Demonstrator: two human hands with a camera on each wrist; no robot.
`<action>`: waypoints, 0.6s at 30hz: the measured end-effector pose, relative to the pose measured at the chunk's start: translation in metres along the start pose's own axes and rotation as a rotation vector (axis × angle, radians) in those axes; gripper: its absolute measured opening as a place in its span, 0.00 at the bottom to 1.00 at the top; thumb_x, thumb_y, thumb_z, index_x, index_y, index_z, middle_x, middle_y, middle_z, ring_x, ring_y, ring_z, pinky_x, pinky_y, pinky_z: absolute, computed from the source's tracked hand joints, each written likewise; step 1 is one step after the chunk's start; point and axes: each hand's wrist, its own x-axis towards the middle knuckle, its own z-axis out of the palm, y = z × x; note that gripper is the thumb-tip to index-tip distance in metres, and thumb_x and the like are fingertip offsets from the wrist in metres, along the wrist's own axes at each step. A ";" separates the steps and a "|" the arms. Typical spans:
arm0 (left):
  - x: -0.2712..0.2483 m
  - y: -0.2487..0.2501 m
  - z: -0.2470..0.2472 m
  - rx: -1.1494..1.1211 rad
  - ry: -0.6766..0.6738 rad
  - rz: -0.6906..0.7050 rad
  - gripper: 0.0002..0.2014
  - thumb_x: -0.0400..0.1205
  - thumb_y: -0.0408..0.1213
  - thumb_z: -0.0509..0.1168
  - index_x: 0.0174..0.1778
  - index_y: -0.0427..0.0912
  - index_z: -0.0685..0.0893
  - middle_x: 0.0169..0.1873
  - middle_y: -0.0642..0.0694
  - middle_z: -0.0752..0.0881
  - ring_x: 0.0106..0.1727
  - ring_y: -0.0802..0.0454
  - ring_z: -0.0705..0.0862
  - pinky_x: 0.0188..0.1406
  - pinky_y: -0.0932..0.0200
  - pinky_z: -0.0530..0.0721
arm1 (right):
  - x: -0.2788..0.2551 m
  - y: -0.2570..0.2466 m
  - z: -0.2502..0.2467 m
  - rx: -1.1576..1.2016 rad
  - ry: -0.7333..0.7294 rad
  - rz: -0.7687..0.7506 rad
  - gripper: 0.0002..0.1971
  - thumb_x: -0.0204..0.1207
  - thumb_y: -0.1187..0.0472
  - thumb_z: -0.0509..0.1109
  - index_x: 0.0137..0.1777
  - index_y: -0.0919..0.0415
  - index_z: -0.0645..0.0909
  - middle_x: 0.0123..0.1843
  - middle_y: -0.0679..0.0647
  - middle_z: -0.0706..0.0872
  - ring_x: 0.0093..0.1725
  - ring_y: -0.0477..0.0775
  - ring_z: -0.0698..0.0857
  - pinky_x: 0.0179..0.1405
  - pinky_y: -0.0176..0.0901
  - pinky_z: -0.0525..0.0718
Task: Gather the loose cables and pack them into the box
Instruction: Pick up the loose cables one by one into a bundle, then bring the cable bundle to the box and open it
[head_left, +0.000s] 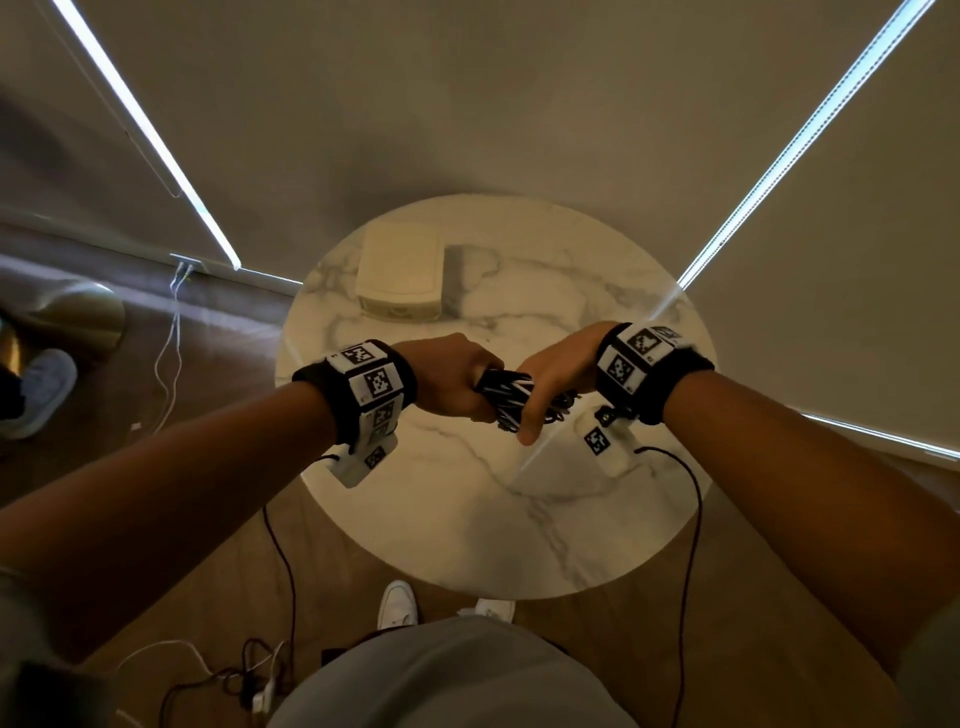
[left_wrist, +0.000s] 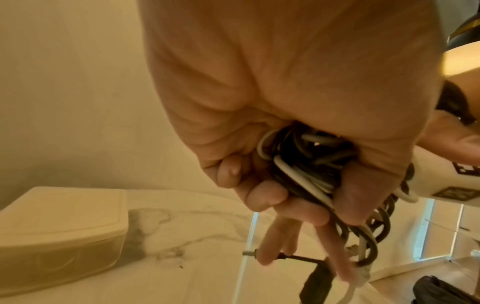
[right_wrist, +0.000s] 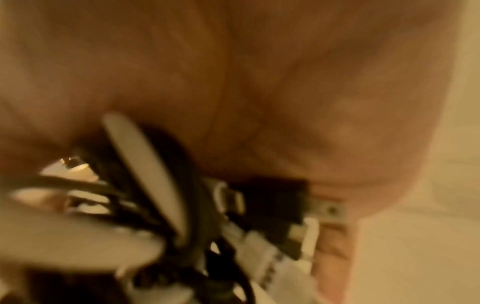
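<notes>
A bundle of black and white cables (head_left: 506, 397) is held over the middle of the round marble table (head_left: 519, 519). My left hand (head_left: 462, 387) grips one end with its fingers curled round the cables (left_wrist: 306, 168). My right hand (head_left: 550, 374) holds the other end, thumb pointing down. The right wrist view is blurred and shows my palm (right_wrist: 285, 102) over cables and plugs (right_wrist: 182, 195). A cream plastic box (head_left: 400, 270) with its lid on stands at the far left of the table, apart from both hands; the same box (left_wrist: 62, 232) appears in the left wrist view.
Loose cables and a power strip (head_left: 234, 675) lie on the wooden floor at the lower left. A white cable (head_left: 171, 353) runs to a wall socket. Another person's shoe (head_left: 36, 395) is at the left edge. My own shoes (head_left: 397, 603) stand at the table's near edge.
</notes>
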 end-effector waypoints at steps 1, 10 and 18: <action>0.001 0.000 -0.002 0.008 0.000 -0.008 0.08 0.75 0.49 0.70 0.47 0.54 0.84 0.38 0.56 0.87 0.41 0.56 0.84 0.39 0.60 0.79 | 0.003 0.003 -0.001 0.023 -0.010 -0.024 0.29 0.57 0.50 0.89 0.61 0.52 0.90 0.65 0.58 0.89 0.67 0.64 0.86 0.73 0.54 0.80; 0.013 -0.013 0.003 0.143 -0.042 -0.135 0.16 0.74 0.51 0.72 0.53 0.50 0.80 0.43 0.51 0.86 0.46 0.51 0.83 0.46 0.54 0.83 | 0.029 -0.001 0.005 -0.021 0.157 -0.101 0.06 0.73 0.62 0.81 0.41 0.64 0.89 0.39 0.57 0.93 0.36 0.55 0.91 0.34 0.40 0.87; 0.018 -0.047 0.013 0.091 -0.070 -0.221 0.20 0.74 0.51 0.75 0.56 0.48 0.79 0.48 0.49 0.86 0.50 0.49 0.84 0.53 0.51 0.84 | 0.059 -0.018 0.010 -0.170 0.337 -0.081 0.09 0.75 0.56 0.78 0.45 0.60 0.84 0.43 0.60 0.92 0.37 0.58 0.95 0.38 0.46 0.93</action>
